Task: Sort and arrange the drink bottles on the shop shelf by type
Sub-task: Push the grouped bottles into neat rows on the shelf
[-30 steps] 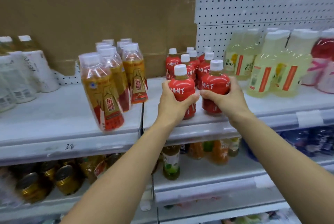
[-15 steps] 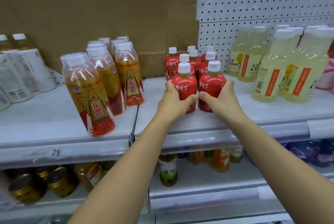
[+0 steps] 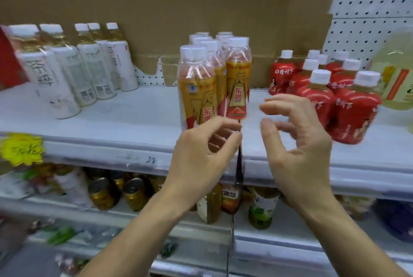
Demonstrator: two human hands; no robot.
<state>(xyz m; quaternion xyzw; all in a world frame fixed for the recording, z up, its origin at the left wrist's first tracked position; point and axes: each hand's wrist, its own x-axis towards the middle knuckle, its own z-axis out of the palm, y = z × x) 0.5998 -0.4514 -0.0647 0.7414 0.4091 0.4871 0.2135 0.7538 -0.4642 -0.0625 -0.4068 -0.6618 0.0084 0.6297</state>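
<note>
Curling loosely around nothing, the fingers [image 3: 225, 125] of the left hand [image 3: 201, 154] hover at the foot of the gold bottles [image 3: 199, 89], thumb and forefinger narrowly apart; whether they touch is unclear. The right hand [image 3: 297, 142] is empty too, fingers [image 3: 281, 100] spread wider, between the gold bottles and the red bottles [image 3: 355, 109]. Both hands hang over the shelf [image 3: 111, 120] edge. Gold bottles stand mid-shelf, red bottles right of them, white bottles [image 3: 73, 71] well left, a yellow bottle [image 3: 395, 71] far right, cardboard [image 3: 178, 8] behind.

Shelf [image 3: 134, 118] lies bare between white bottles [image 3: 93, 71] and orange bottles [image 3: 214, 80]; red bottles [image 3: 317, 98] crowd the right.
</note>
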